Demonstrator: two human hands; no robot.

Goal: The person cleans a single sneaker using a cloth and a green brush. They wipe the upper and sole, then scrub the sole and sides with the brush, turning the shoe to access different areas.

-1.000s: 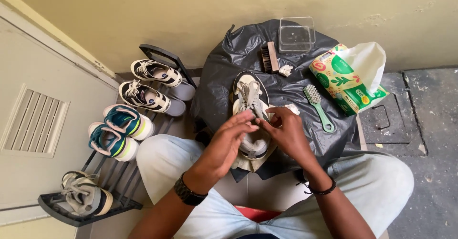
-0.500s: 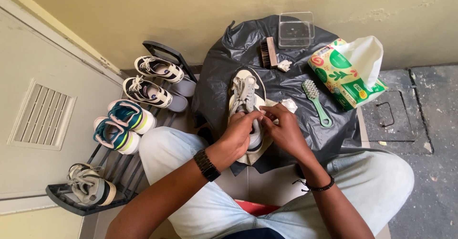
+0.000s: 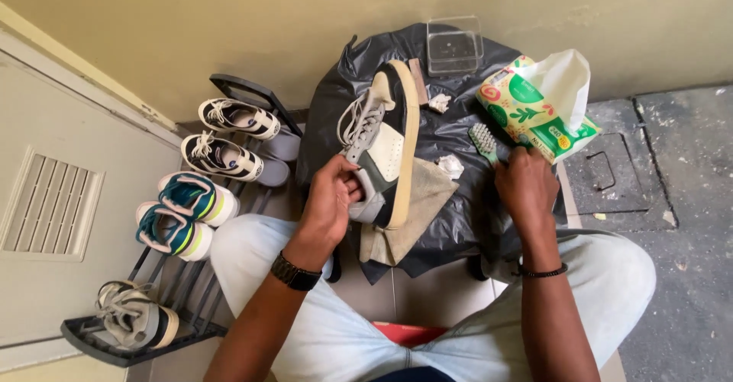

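A white and grey leather sneaker with a tan rubber sole (image 3: 385,141) is gripped at its heel by the left hand (image 3: 330,203), which is closed around it. The shoe is tipped on its side over the worktop wrapped in a black plastic bag (image 3: 458,214), and its long side runs away from the person, toe pointing to the wall. A small green plastic brush with white bristles (image 3: 484,141) is held at its handle by the closed right hand (image 3: 527,187), just to the right of the shoe. A crumpled beige cloth (image 3: 416,210) lies under the shoe. A green and yellow tissue pack (image 3: 538,107) sits near the brush.
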